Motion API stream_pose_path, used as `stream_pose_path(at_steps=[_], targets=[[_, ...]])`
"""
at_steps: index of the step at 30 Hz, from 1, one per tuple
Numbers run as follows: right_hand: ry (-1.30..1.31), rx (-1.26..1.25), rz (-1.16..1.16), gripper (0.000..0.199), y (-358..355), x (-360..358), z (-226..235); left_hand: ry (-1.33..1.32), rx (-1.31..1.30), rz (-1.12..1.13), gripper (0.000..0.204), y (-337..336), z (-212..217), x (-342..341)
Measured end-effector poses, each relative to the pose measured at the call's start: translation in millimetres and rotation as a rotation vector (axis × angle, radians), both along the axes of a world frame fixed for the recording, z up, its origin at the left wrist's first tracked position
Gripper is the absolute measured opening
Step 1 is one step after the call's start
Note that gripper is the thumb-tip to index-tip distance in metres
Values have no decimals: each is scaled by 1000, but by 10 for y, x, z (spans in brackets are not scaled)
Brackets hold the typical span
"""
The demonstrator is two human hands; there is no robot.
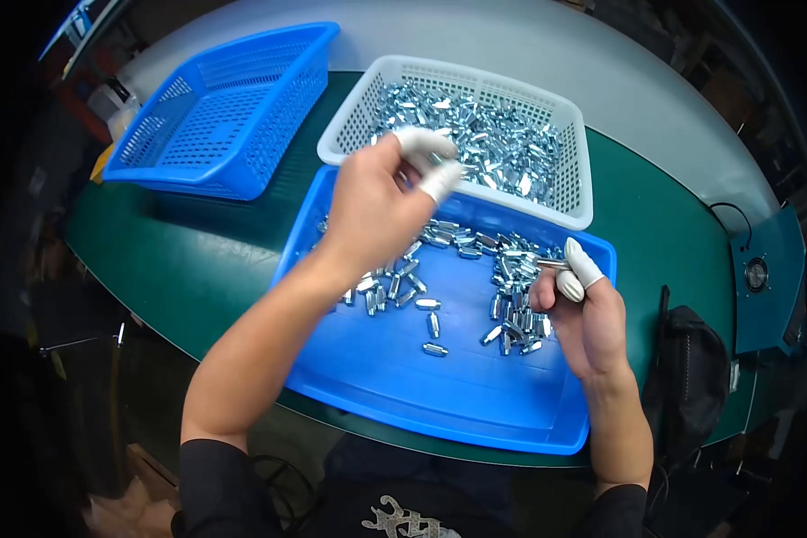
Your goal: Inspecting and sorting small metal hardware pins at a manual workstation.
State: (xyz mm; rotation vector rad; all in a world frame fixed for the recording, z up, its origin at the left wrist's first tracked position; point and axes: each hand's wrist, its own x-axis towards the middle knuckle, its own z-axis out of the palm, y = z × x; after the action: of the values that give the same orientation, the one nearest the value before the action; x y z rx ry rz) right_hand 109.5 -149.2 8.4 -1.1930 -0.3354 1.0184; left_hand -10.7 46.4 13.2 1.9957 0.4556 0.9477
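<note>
My left hand, with white finger cots on thumb and forefinger, hangs over the near wall of the white basket. Its fingertips are brought together in a blurred pinch; what lies between them is too smeared to name. Above the right side of the blue tray, my right hand pinches a slim shiny metal fitting between cot-covered thumb and fingers. Many silvery hexagonal metal fittings lie in the tray, heaped at its right, far and left sides. More metal fittings fill the basket.
An empty blue basket stands at the far left on the green table. A black bag or pouch rests to the right of the tray. Beyond it is a teal box with a round fan. A pale panel borders the table's back.
</note>
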Motion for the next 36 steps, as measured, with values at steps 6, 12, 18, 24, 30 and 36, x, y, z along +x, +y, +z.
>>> stream_pose_path(at_steps=[6,12,18,24,30,36], targets=[[-148,-6,8,43,9,6,-33,231,177,262,34,649,106,215],[-268,-27,15,46,-9,-31,-64,550,477,-95,25,903,-143,758],[-227,-27,41,46,-15,-68,-12,930,622,-113,25,915,-7,701],[-295,-5,94,45,6,16,-129,1327,1061,-67,32,797,307,666],[-359,-19,135,42,-13,3,-126,1122,622,-14,47,581,-54,993],[-373,1,136,42,-10,36,-153,1141,502,-91,55,423,-11,1200]])
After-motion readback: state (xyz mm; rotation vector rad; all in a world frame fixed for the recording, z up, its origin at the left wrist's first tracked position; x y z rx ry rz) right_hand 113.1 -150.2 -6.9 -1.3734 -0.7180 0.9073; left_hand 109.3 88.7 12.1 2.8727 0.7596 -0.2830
